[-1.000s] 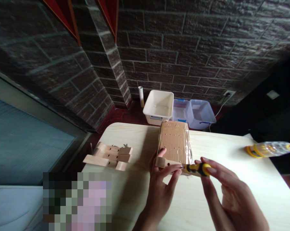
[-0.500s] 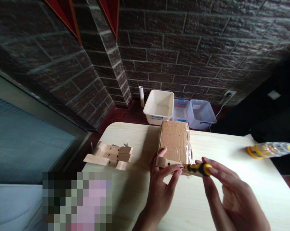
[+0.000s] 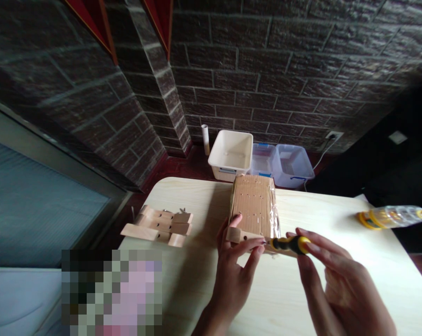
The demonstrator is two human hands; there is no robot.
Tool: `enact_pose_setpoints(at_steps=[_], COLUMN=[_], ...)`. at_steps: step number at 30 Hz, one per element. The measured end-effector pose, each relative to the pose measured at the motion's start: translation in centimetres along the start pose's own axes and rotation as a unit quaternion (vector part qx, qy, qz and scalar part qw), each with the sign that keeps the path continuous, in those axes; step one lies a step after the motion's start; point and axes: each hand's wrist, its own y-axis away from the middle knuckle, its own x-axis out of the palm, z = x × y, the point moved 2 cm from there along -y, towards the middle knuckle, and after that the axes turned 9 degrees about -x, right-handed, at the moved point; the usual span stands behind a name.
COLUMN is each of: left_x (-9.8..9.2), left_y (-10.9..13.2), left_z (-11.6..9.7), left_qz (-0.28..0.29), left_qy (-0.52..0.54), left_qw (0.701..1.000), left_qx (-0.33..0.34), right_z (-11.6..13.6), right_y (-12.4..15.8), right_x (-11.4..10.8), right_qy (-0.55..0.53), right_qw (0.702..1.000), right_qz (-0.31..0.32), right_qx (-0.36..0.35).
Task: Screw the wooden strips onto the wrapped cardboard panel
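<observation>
A cardboard box (image 3: 255, 198) wrapped in clear tape, its top dotted with small holes, stands on the table. At its near end lies a wooden hook (image 3: 235, 234) with a dark hole in it. My left hand (image 3: 234, 275) grips this hook, its fingertips by the screwdriver's tip. In my right hand (image 3: 340, 275) is a yellow and black screwdriver (image 3: 290, 244), pinched at the handle end and lying nearly level. Its tip meets the hook's right part beside my left fingers; any screw there is mostly hidden.
Several similar wooden hooks (image 3: 162, 227) lie at the table's left, with small metal pieces (image 3: 183, 210) behind them. A clear and yellow screwdriver-bit case (image 3: 393, 217) lies at the right. Beyond the far edge stand a cream bin (image 3: 231, 147) and clear plastic boxes (image 3: 293, 163).
My right fingers have shifted slightly on the screwdriver handle, which appears turned a little. My left hand and the box stay in place.
</observation>
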Motion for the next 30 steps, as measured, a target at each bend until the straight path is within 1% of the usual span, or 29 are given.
enact_pose_setpoints(at_steps=[2,8,15,21,27,30], left_x=[0.03,0.01,-0.1,-0.1,-0.1,-0.12], left_y=[0.01,0.06,0.03,-0.05,-0.02,0.0], left_z=[0.01,-0.09,-0.19,-0.13,-0.33,-0.37], left_qz=[0.0,0.001,-0.005,-0.004,-0.004,-0.005], left_qy=[0.001,0.002,-0.004,0.007,0.008,0.002], left_qw=[1.0,1.0,1.0,1.0,1.0,1.0], left_qx=[0.003,-0.008,0.002,-0.003,-0.003,-0.001], right_z=[0.1,0.63,0.18,0.36,0.27,0.4], right_y=[-0.04,0.08,-0.1,0.06,0.07,0.13], right_x=[-0.07,0.14,0.18,0.42,0.26,0.36], right_qy=[-0.001,0.002,-0.013,-0.025,-0.027,-0.032], right_qw=[1.0,0.999,1.0,0.999,1.0,0.999], right_qz=[0.001,-0.002,-0.007,0.006,0.008,0.011], right_qx=[-0.001,0.036,0.003,0.024,0.011,0.02])
